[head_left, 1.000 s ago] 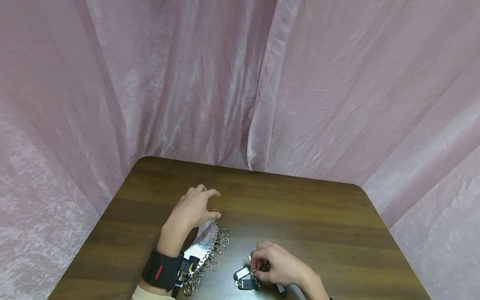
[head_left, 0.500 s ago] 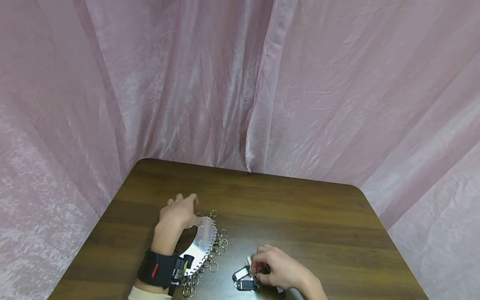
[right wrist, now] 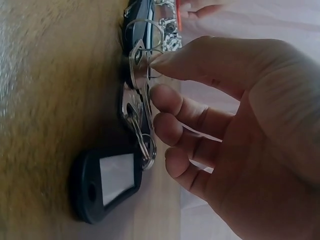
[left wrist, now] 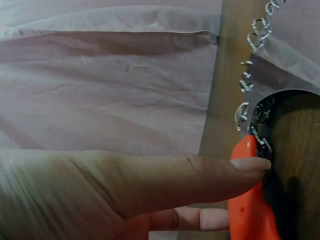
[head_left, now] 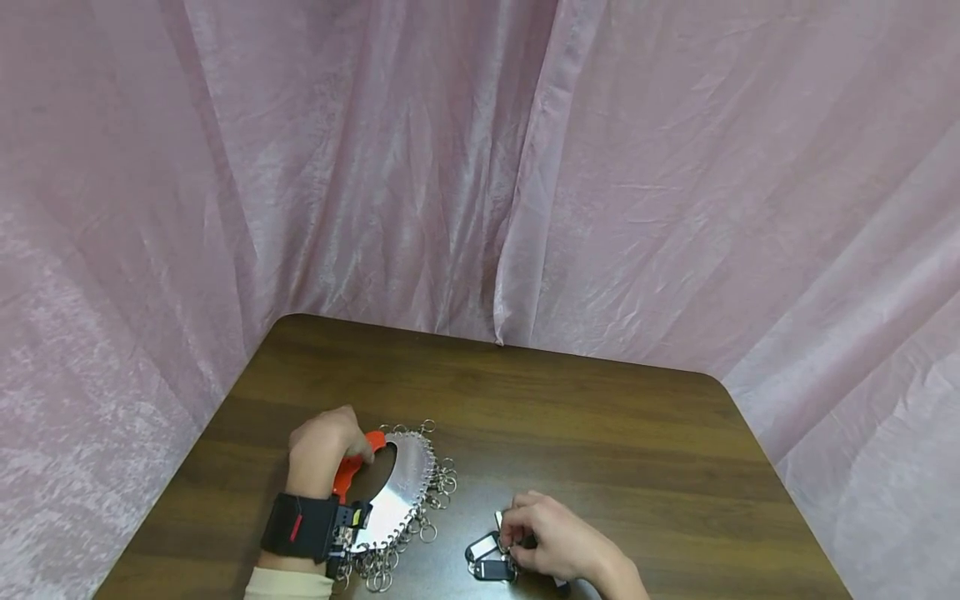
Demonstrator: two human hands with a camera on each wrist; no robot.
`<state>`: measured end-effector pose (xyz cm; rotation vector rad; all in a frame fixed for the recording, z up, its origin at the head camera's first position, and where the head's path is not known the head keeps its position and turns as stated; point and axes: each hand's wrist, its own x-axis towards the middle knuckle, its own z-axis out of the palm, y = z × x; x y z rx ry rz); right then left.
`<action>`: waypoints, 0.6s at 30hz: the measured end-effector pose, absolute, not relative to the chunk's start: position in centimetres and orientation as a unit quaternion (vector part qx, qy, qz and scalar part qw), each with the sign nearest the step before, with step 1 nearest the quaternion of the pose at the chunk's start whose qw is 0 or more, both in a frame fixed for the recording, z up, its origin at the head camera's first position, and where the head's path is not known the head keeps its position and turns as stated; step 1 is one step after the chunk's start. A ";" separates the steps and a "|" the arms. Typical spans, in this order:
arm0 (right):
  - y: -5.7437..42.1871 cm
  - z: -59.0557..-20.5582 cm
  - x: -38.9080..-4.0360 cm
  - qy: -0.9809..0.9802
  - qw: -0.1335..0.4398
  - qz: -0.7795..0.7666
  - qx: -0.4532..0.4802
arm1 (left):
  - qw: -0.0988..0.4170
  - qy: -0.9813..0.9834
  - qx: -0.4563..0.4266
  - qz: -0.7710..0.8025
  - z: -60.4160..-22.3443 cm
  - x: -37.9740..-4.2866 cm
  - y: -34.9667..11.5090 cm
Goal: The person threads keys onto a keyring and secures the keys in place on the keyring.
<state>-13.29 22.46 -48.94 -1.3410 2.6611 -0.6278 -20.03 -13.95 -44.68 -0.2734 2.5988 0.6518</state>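
My left hand grips the orange handle of a half-moon metal key holder. Its thumb lies across the handle, with a finger showing behind it in the left wrist view. The holder's shiny curved plate lies on the table, small split rings hanging along its toothed outer edge. To the right, my right hand holds keys by their ring, thumb tip at the ring and fingers curled close by. Black key tags with white labels are linked with these keys; part of the bunch is hidden under the hand.
The brown wooden table has rounded far corners. Pink velvet curtains hang behind it and on both sides. Another tag end shows beneath the right wrist.
My left hand has moved left and nearer, from above the holder's far end onto its orange handle, which now shows. The right hand has barely moved at the keys.
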 end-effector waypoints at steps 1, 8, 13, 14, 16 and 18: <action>22.4 -49.0 -13.3 0.872 0.047 -0.207 -0.441 | 0.225 0.941 -0.098 0.233 -44.8 -20.1 -13.9; 22.2 -49.2 -13.2 0.874 0.043 -0.217 -0.433 | 0.229 0.942 -0.089 0.228 -45.5 -20.4 -13.1; 22.0 -49.0 -13.2 0.877 0.039 -0.220 -0.426 | 0.205 0.947 -0.079 0.234 -45.8 -20.7 -12.6; 22.0 -49.0 -13.2 0.877 0.038 -0.220 -0.425 | 0.196 0.949 -0.079 0.234 -45.9 -20.8 -12.5; 21.9 -49.0 -13.2 0.878 0.036 -0.223 -0.422 | 0.179 0.952 -0.082 0.236 -46.1 -20.9 -12.3; 21.9 -49.0 -13.2 0.876 0.028 -0.229 -0.423 | 0.165 0.952 -0.085 0.242 -46.4 -21.0 -12.1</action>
